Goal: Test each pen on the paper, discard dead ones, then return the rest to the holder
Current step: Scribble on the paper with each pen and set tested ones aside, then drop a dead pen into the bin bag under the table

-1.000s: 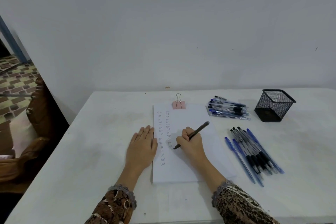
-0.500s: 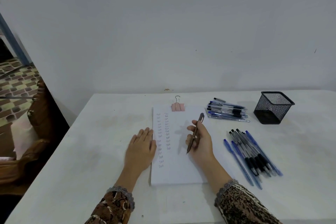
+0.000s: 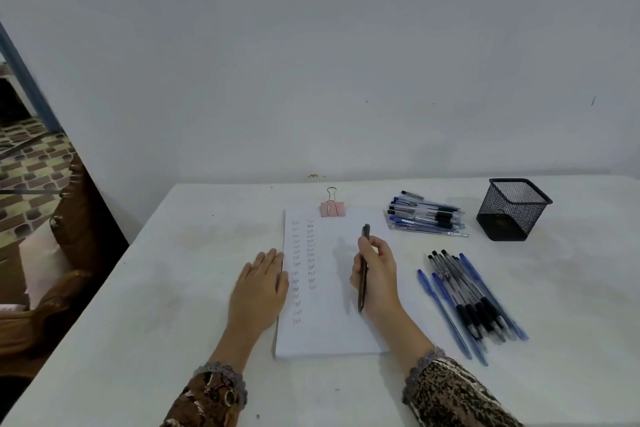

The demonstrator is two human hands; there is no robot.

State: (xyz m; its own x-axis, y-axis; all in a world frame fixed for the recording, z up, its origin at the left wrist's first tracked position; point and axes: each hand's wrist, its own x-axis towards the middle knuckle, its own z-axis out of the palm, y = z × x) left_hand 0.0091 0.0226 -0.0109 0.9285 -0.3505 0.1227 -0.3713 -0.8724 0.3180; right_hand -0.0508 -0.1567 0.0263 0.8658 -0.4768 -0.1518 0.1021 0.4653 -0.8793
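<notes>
Head view | my right hand [image 3: 377, 277] pinches pen [image 3: 363, 267], tip now lifted off paper [image 3: 329, 329] | left hand [image 3: 259, 291] flat at its edge | probably wrote; sorting next

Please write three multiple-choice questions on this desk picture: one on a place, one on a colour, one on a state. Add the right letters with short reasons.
1. Where on the white table does the black wire-mesh pen holder stand?
A) near left corner
B) far right
C) centre front

2. What colour is the binder clip on the white paper pad?
A) green
B) black
C) pink

3. What is the right hand doing?
A) gripping a dark pen
B) lying flat
C) reaching into the holder

Key: 1 B, it sits far back on the right side; 2 C, its body is pink; 3 A, fingers curl round the barrel.
</notes>
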